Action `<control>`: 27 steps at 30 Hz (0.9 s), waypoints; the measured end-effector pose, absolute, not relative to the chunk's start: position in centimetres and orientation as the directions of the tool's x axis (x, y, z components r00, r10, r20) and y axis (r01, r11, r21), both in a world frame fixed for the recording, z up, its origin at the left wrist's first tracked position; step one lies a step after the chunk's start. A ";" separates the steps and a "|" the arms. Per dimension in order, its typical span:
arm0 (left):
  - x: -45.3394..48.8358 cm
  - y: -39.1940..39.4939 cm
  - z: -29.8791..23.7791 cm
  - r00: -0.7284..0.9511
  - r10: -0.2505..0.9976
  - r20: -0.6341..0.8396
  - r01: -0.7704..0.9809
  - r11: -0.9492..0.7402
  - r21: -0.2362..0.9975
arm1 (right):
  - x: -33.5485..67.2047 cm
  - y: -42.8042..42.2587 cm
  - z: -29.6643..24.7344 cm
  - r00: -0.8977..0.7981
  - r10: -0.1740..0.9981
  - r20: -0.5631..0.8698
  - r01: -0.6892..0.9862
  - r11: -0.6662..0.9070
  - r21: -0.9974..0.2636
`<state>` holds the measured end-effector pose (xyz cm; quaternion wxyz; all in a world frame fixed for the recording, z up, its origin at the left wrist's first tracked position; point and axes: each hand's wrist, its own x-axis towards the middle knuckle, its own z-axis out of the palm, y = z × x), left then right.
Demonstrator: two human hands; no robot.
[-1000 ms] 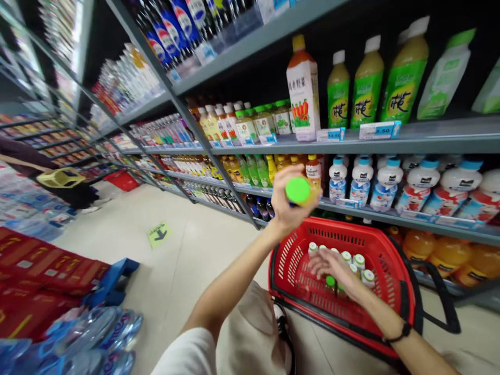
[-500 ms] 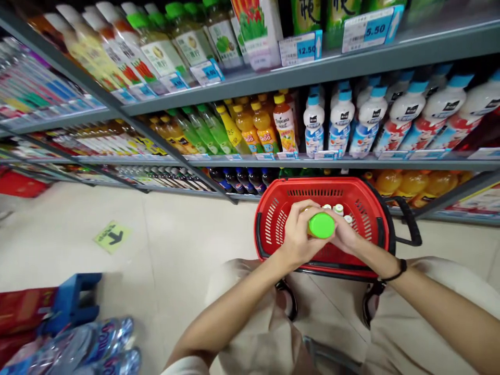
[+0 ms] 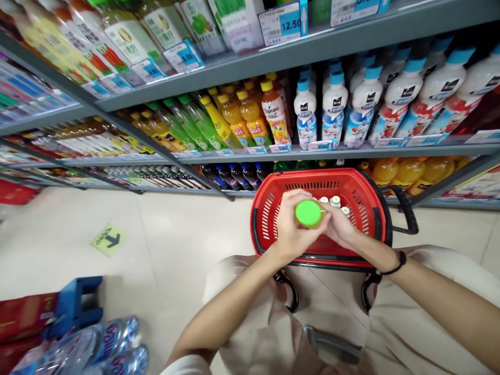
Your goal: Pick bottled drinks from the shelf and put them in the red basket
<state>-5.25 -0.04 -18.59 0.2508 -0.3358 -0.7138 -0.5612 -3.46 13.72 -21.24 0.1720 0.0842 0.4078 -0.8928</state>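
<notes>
My left hand (image 3: pixel 289 225) is wrapped round a bottle with a bright green cap (image 3: pixel 308 213), seen almost straight from above. Yellowish liquid shows below the cap; the rest of the bottle is hidden by my fingers. From the other side my right hand (image 3: pixel 342 228) closes against the same bottle, its fingertips partly out of sight. Both hands are over a red shopping basket (image 3: pixel 269 183) with slotted walls. Inside it, just beyond my right hand, stand several small bottles with white caps (image 3: pixel 335 201).
Drink shelves (image 3: pixel 234 156) run across the front, with white blue-capped bottles (image 3: pixel 305 112) and orange juice bottles (image 3: pixel 252 117) on the middle level. The basket's black handle (image 3: pixel 408 211) sticks out right. Packs of bottled water (image 3: pixel 105 338) and a blue crate (image 3: pixel 74 302) stand at lower left.
Both hands and the green-capped bottle have shifted slightly left and up in the view. The right hand's fingers sit a little farther from the cap. The camera view has shifted slightly downward.
</notes>
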 end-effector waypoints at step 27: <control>-9.6 -3.1 -16.1 -0.964 0.253 -0.083 -0.193 -0.454 0.870 | -2.7 14.3 -22.3 -0.992 0.011 0.125 -0.125 -0.165 -0.978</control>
